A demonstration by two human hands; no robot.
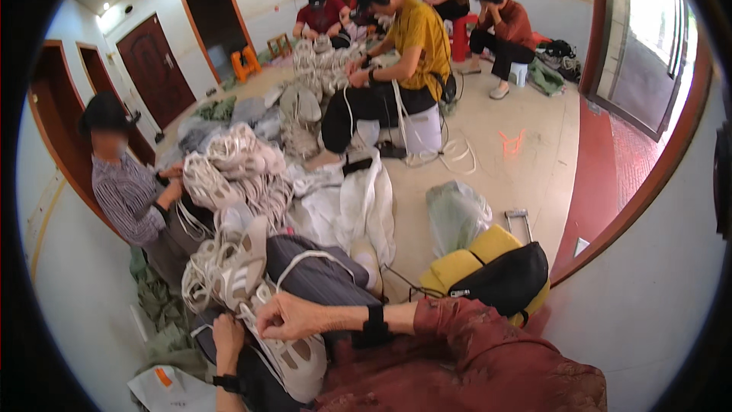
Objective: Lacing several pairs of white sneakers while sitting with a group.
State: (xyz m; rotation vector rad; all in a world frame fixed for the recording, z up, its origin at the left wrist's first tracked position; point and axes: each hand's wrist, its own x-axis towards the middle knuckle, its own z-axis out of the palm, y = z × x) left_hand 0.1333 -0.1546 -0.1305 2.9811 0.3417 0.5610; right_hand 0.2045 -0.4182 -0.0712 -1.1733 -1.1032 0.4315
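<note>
— What's the person nearest us doing?

— There's a pale sneaker (293, 355) lying across their lap, sole end toward the lower edge. The right hand (286, 317) is clenched over it, fingertips pinched on a white lace (305, 259) that loops up over the dark striped cloth (316, 275) on the knees. A black wrist strap (375, 324) sits just behind that hand, at the cuff of a dark red patterned sleeve (473, 351).

— And the other hand?

— The left hand (227, 336) grips the sneaker's near side from below, fingers wrapped on its edge. It wears a black band too.

— More shoes about?

— Plenty. Another pale sneaker (232, 267) stands just beyond the lap, and a big heap of them (236, 164) lies on the floor (518, 160) between the workers. A person in a striped shirt (126, 194) sits at the left wall with hands in that heap. Opposite, someone in a yellow shirt (419, 30) bends over a pair, seated on a white bucket (423, 130).

— To the right?

— A yellow cushion (465, 259) with a black bag (507, 278) on it, just beside the knee, and a clear plastic sack (456, 214) beyond.
</note>
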